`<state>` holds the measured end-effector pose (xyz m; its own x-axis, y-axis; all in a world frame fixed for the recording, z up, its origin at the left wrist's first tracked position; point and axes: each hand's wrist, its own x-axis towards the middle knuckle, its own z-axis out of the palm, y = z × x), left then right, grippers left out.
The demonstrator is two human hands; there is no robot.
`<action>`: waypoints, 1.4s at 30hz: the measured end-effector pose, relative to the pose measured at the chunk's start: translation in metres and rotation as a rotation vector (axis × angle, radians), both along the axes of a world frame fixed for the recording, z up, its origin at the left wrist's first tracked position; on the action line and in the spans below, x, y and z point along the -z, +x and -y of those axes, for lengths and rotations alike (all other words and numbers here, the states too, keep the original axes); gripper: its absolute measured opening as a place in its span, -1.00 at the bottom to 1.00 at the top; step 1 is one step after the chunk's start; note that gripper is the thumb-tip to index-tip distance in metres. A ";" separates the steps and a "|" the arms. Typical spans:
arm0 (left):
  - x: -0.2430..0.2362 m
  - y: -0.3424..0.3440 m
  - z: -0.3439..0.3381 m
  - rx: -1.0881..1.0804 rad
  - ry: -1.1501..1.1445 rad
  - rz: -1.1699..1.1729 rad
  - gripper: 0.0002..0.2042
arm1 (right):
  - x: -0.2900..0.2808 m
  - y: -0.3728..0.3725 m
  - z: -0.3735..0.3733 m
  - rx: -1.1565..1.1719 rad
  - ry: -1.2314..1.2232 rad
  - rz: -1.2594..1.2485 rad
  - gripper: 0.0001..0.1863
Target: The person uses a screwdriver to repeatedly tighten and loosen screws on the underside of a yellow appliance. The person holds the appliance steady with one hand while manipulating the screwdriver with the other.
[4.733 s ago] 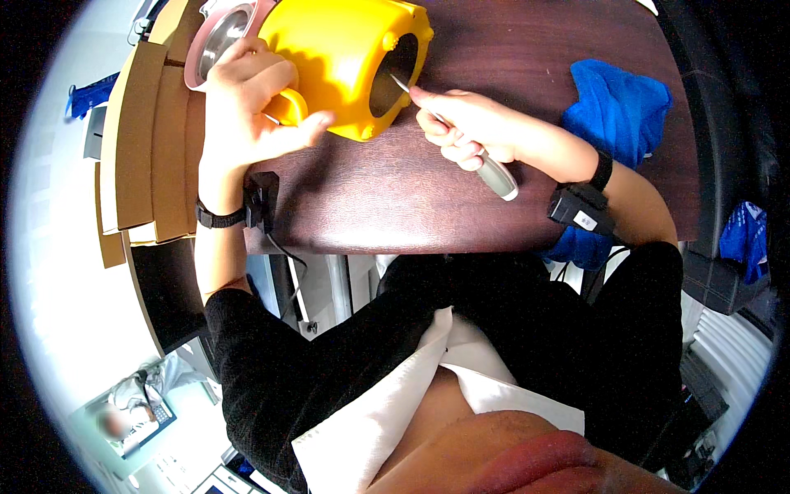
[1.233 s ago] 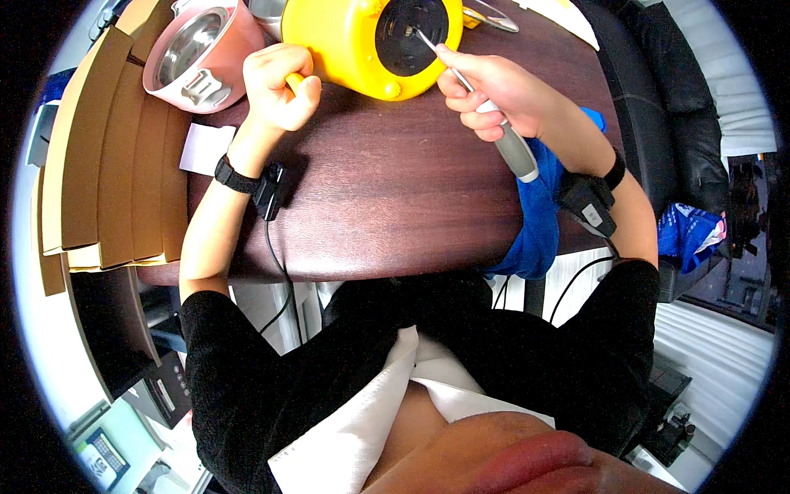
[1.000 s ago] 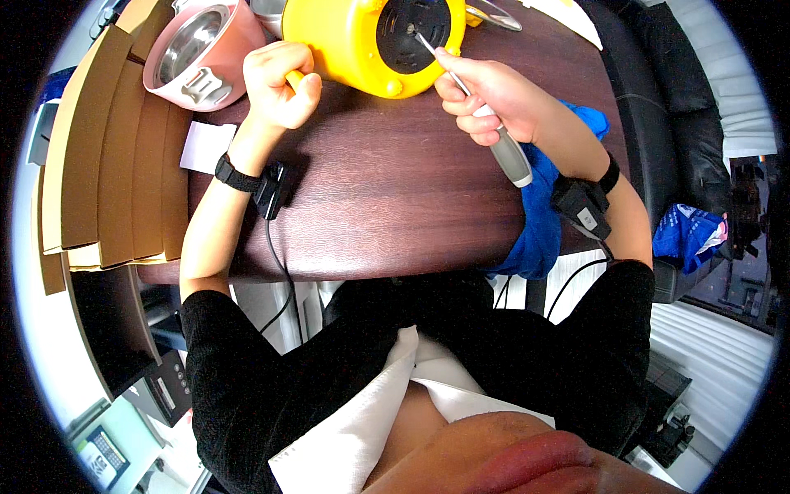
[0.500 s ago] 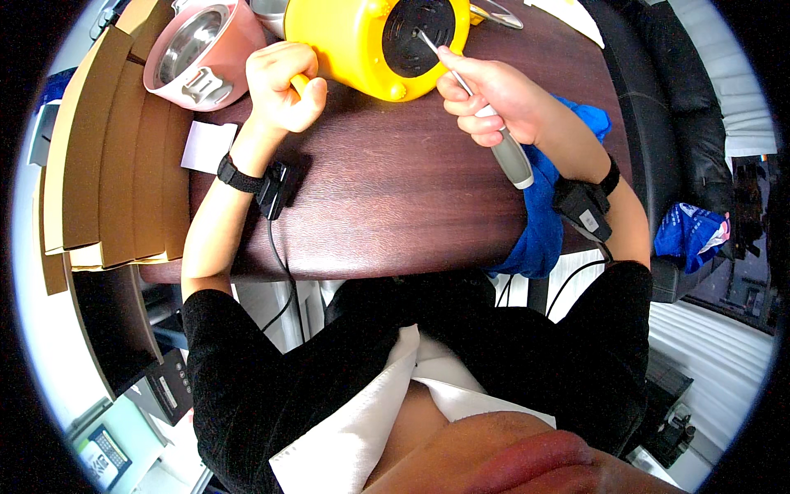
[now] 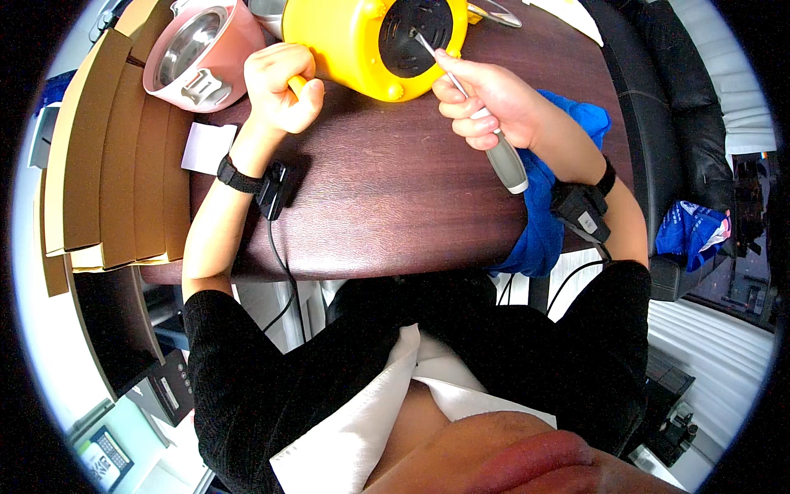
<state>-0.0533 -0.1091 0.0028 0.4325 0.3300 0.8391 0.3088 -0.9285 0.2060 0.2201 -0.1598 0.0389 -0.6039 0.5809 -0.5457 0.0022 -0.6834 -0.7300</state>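
Note:
A yellow rounded appliance (image 5: 336, 51) lies on its side on the table, its round black slotted base (image 5: 405, 51) facing me. My left hand (image 5: 282, 86) is closed around its yellow handle (image 5: 298, 85), part of which shows between thumb and fingers. My right hand (image 5: 491, 103) grips a screwdriver (image 5: 507, 163) with a grey and white handle. The metal shaft runs up to the left, its tip at the middle of the black base. Whether a screw sits under the tip is too small to tell.
A pink pot with a steel inside (image 5: 216, 86) and a white paper (image 5: 207, 146) stand left on the dark wooden table (image 5: 387, 206). Cardboard (image 5: 123, 156) borders the left edge. A blue cloth (image 5: 539, 222) hangs over the right edge, beside a black sofa (image 5: 650, 148). Cables trail from both wrists.
My right hand and the screwdriver have shifted slightly left, and the handle end sits a little lower. The yellow appliance has moved very slightly left. My left hand keeps its grip.

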 end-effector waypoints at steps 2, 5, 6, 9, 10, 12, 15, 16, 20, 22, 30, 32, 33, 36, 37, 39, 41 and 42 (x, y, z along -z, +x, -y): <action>0.000 0.001 0.000 0.004 0.000 0.006 -0.67 | 0.002 0.001 0.000 -0.001 0.015 0.014 -0.49; 0.000 0.000 0.001 0.005 -0.003 -0.004 -0.67 | 0.003 0.001 0.000 -0.010 0.012 0.005 -0.49; 0.000 -0.001 0.001 0.010 0.003 -0.003 -0.67 | 0.003 0.001 -0.001 -0.019 -0.007 -0.006 -0.49; 0.001 -0.001 0.000 0.033 0.020 -0.002 -0.66 | 0.000 0.001 -0.001 -0.015 -0.070 -0.037 -0.49; 0.001 -0.001 -0.002 0.040 0.024 -0.005 -0.66 | -0.003 -0.001 0.001 0.001 -0.095 -0.049 -0.49; 0.001 -0.001 -0.001 0.046 0.026 -0.002 -0.67 | -0.007 -0.005 0.003 0.016 -0.110 -0.041 -0.49; 0.000 -0.001 0.000 0.037 0.072 -0.034 -0.70 | -0.008 -0.007 0.001 -0.002 -0.105 0.031 -0.49; -0.005 0.001 0.003 0.030 0.123 -0.079 -0.71 | -0.007 -0.005 -0.002 -0.023 -0.120 0.063 -0.48; -0.010 0.006 0.007 0.033 0.234 -0.145 -0.71 | 0.008 0.002 -0.006 -0.070 -0.136 0.070 -0.48; -0.009 0.004 0.003 0.058 0.241 -0.123 -0.65 | 0.011 0.003 -0.007 -0.071 -0.145 0.014 -0.49; -0.003 -0.007 0.001 0.019 0.178 -0.061 -0.64 | 0.008 0.001 -0.023 -0.175 -0.090 0.029 -0.51; -0.003 -0.009 0.001 0.013 0.169 -0.080 -0.63 | 0.000 -0.002 -0.024 -0.166 0.002 0.177 -0.50; -0.002 -0.009 0.001 0.014 0.168 -0.068 -0.63 | -0.003 -0.005 -0.022 -0.155 0.088 0.277 -0.50; -0.002 -0.008 0.000 0.009 0.159 -0.047 -0.63 | -0.011 -0.007 -0.025 -0.137 0.305 0.516 -0.44; -0.001 -0.008 0.001 0.002 0.154 -0.045 -0.63 | -0.015 -0.011 -0.025 -0.174 0.512 0.753 -0.43; -0.001 -0.008 0.001 -0.011 0.148 -0.039 -0.63 | -0.020 -0.021 -0.024 -0.248 0.930 1.229 -0.40; -0.001 -0.008 0.001 -0.015 0.147 -0.031 -0.63 | 0.001 -0.014 -0.025 -0.159 1.615 1.331 -0.45; -0.001 -0.008 0.000 -0.019 0.144 -0.031 -0.63 | 0.001 -0.013 -0.018 -0.117 1.796 1.403 -0.47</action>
<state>-0.0617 -0.1092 0.0035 0.4533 0.2153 0.8649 0.3310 -0.9416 0.0609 0.2069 -0.1419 0.0384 -0.4934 0.7969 0.3486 0.8652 0.4909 0.1025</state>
